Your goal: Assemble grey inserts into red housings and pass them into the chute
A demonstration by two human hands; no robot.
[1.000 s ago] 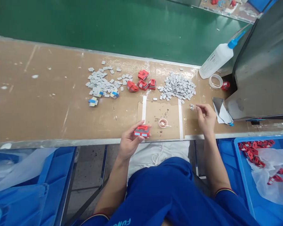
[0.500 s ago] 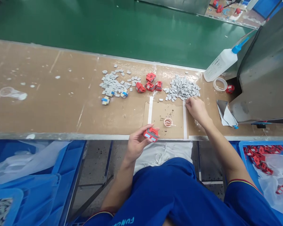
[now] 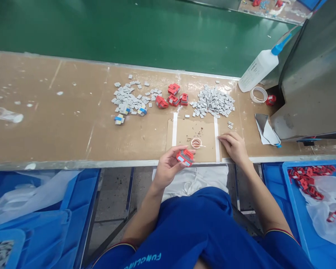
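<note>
The left hand (image 3: pixel 168 170) gripped a red block (image 3: pixel 184 157) over the near edge of the table (image 3: pixel 58 123), a small cup (image 3: pixel 196 142) at its 1 o'clock, while the right hand (image 3: pixel 233 145) lay curled, hold unclear.

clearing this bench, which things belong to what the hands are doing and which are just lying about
In use: red part in the left hand; small round dish by the right hand; probably the grey pieces.
Lying about: white bottle, tape roll, clear plastic piece far left, blue bin.
</note>
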